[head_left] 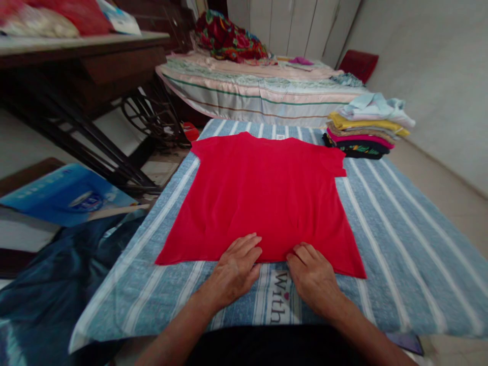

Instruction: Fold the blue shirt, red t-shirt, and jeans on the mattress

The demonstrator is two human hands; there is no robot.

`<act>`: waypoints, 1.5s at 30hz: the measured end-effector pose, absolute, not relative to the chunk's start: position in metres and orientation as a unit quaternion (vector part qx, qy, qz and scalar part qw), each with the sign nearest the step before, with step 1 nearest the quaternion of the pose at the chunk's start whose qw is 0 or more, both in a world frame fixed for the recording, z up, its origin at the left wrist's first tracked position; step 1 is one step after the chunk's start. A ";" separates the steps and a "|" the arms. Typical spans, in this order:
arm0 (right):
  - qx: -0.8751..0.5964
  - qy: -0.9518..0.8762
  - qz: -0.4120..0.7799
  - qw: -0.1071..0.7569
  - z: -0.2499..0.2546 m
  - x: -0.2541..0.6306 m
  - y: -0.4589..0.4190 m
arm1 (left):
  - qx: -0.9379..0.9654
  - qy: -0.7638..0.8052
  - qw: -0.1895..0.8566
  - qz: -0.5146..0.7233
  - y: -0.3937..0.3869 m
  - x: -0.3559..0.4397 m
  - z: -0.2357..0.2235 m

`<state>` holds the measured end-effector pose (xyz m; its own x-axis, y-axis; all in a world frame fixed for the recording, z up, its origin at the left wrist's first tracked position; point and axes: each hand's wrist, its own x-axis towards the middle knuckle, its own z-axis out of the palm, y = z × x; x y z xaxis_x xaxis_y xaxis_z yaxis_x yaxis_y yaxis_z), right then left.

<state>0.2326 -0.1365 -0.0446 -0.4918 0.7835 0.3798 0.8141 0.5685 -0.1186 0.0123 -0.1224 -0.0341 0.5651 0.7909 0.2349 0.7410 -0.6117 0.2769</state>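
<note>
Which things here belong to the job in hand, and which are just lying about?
Job in hand: red short-sleeved fabric shirt, left hand and right hand at its hem; blue striped cloth beneath; probably multicoloured stack of folded garments.

Lying about: blue printed carton; red flowered blanket; red plastic bag.
</note>
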 end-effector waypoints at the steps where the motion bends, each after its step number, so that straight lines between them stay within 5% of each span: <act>1: -0.461 -0.863 -0.039 0.205 -0.045 0.233 -0.137 | 0.882 0.433 0.068 0.173 -0.122 0.013 -0.035; 15: -0.396 -0.877 -0.034 0.271 -0.050 0.239 -0.140 | 0.870 0.451 0.023 0.197 -0.124 0.012 -0.026; 45: -0.446 -0.849 -0.078 0.273 -0.060 0.248 -0.145 | 0.881 0.431 0.021 0.192 -0.126 0.005 -0.029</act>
<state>0.2481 -0.1447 -0.0601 -0.4524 0.7148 0.5332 0.7997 0.5898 -0.1121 0.0049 -0.1259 -0.0285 0.5537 0.7684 0.3208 0.7520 -0.6269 0.2037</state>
